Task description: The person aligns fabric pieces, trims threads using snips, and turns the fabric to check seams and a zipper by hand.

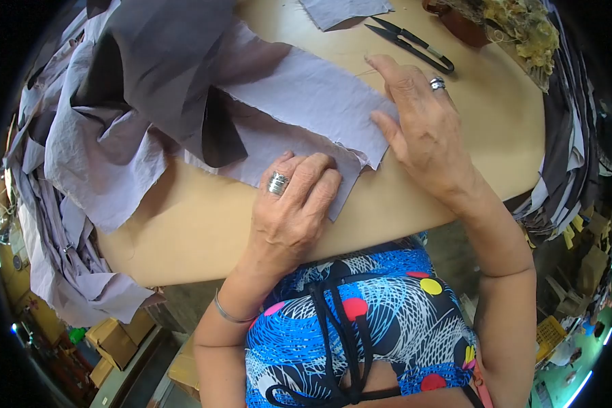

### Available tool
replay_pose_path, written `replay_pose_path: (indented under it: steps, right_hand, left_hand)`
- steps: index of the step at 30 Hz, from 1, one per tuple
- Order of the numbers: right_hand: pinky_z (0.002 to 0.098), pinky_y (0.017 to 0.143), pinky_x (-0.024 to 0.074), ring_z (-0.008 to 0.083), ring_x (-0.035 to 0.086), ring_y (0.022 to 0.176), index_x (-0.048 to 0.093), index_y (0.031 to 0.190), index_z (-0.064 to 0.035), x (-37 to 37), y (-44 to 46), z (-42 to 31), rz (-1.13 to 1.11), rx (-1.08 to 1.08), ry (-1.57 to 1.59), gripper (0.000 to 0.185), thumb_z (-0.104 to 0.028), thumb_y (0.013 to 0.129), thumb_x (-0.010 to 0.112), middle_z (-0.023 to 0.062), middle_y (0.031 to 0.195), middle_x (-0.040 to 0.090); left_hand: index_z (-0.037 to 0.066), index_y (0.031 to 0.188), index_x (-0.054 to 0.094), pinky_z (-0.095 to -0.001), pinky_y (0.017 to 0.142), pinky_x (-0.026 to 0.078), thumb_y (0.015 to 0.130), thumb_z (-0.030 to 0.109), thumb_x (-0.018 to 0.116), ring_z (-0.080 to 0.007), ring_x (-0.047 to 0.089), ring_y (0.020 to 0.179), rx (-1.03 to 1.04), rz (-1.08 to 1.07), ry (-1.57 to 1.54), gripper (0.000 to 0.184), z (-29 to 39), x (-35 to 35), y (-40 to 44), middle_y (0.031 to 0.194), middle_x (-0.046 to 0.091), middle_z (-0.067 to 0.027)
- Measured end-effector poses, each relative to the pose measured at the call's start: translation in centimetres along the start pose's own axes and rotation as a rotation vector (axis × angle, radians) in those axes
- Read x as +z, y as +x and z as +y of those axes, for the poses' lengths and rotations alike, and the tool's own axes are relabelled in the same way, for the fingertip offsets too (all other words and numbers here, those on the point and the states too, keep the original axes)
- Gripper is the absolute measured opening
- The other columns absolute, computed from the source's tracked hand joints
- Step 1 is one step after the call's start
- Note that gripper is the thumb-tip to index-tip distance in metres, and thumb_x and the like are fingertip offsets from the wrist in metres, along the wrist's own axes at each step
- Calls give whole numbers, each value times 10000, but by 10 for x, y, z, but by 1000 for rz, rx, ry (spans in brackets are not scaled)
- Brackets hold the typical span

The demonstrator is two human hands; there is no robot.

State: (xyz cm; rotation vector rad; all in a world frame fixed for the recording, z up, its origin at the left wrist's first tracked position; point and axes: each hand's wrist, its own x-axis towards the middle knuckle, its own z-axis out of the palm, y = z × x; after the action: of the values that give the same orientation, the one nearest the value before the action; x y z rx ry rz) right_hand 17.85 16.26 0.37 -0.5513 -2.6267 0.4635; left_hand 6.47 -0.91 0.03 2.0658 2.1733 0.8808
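Note:
On the table lies a pale lilac fabric piece with frayed edges, its strip overlapping another layer of the same cloth. My left hand, a wide silver ring on one finger, is curled over the lower layer near the table's front edge, fingertips tucked from sight. At the strip's right end rests my right hand, thumb and index finger apart, the thumb touching the cloth edge. A dark grey fabric piece lies bunched over the lilac cloth to the left. Black thread snips lie beyond my right hand.
Lilac and grey cloth hangs over the table's left side. More fabric pieces hang at the right. A brown bowl with tangled thread scraps stands at the back right. A small cloth scrap lies at the far edge.

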Motion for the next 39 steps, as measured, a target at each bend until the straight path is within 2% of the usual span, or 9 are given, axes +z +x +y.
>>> replay_pose_path:
  steps: [3,6,9,12,18,30,36,39]
  right_hand:
    - [436,782,466,331,588,843,429,1282,-84,2,-1,-5,8,31,40,555,-32,762,617,170,970,595]
    - [436,781,463,325,603,803,423,1288,-90,9,1,-1,26,-5,177,549,-9,771,590,165,973,606]
    - [388,765,453,282,621,828,452,1299,-96,7,4,6,22,-19,66,568,19,771,626,140,1050,616]
    - [383,776,449,264,638,850,462,1293,-101,10,4,8,8,8,69,561,34,771,620,117,1093,618]
    - [378,789,450,250,643,864,473,1289,-108,12,2,9,41,0,118,568,48,763,621,99,1135,611]
    - [371,777,470,257,633,845,495,1272,-101,14,4,10,82,16,134,532,34,775,625,107,1101,622]
    - [366,788,472,257,634,864,497,1271,-99,14,5,11,69,2,97,523,32,781,621,102,1133,617]
    - [366,793,471,258,634,865,499,1269,-98,14,4,11,60,17,124,519,31,782,620,104,1131,617]
  left_hand:
    - [42,975,608,-386,818,479,660,-48,646,-273,585,907,21,12,64,329,4,-1,4,1028,591,-88]
    - [52,978,592,-380,810,480,682,91,603,-224,591,895,67,-11,121,298,1,0,2,1007,566,-72]
    - [59,1005,590,-336,742,482,684,110,606,-204,592,850,139,-3,155,326,-2,-1,1,980,560,-55]
    - [72,1073,593,-293,681,473,695,119,602,-182,585,800,124,1,144,381,-2,-1,5,948,550,-38]
    - [114,1237,567,-273,647,468,723,119,587,-165,576,774,144,-79,198,514,-5,-3,13,927,541,-35]
    - [38,1183,584,-289,651,479,697,79,603,-185,583,771,216,12,124,489,-13,2,10,942,548,-64]
    - [59,1015,593,-304,586,471,710,62,599,-189,545,711,97,-102,149,306,-2,-4,22,900,503,-61]
    - [77,987,589,-308,563,459,704,54,598,-188,533,701,31,-108,120,285,1,-1,29,893,477,-61]
